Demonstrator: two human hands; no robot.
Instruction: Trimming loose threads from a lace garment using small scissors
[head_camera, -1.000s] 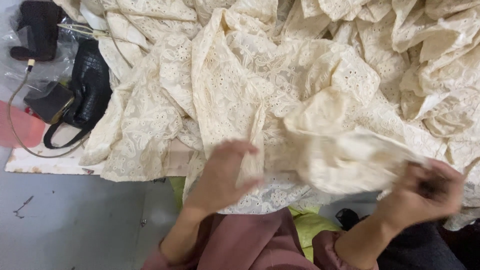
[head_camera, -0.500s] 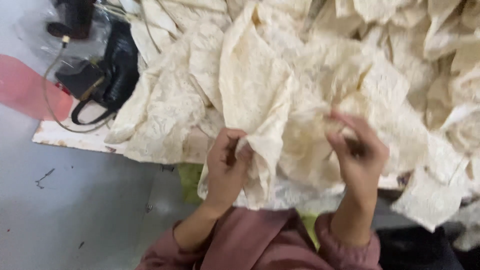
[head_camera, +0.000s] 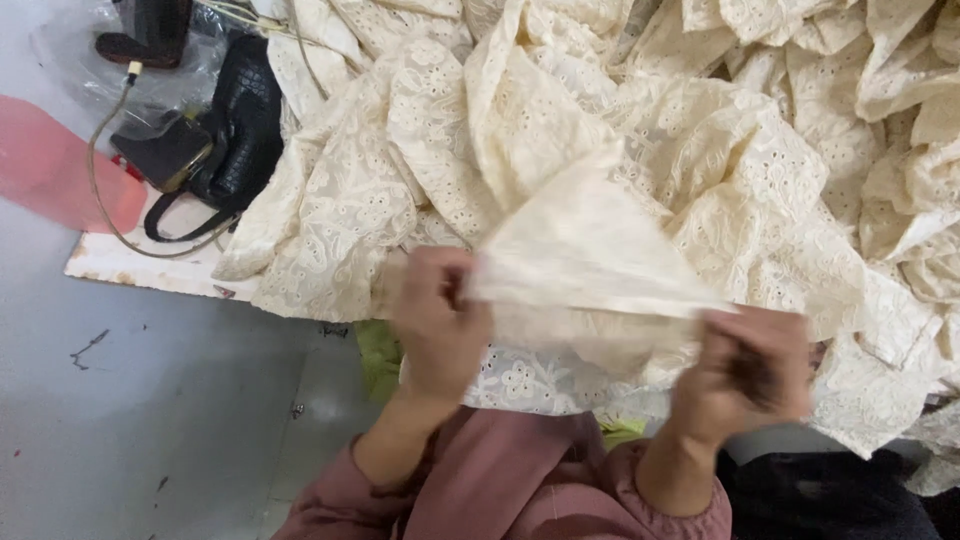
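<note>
A cream lace fabric piece (head_camera: 590, 260) is stretched between my two hands, rising to a folded peak above them. My left hand (head_camera: 440, 320) is shut on its left end and my right hand (head_camera: 750, 375) is shut on its right end. Both arms wear dusty pink sleeves (head_camera: 520, 490). Behind the held piece lies a large heap of the same cream eyelet lace (head_camera: 700, 130), covering most of the work surface.
A black handbag (head_camera: 235, 130) and a dark flat pouch (head_camera: 165, 150) with a beige cable (head_camera: 100, 200) lie at the upper left on a white board (head_camera: 130, 265). Grey floor (head_camera: 150, 420) with a pink patch (head_camera: 50, 175) fills the left. Something green (head_camera: 378, 355) shows under the fabric.
My hands have moved apart and pulled the fabric piece taut between them, where before they were bunching it close together. The view has also shifted slightly.
</note>
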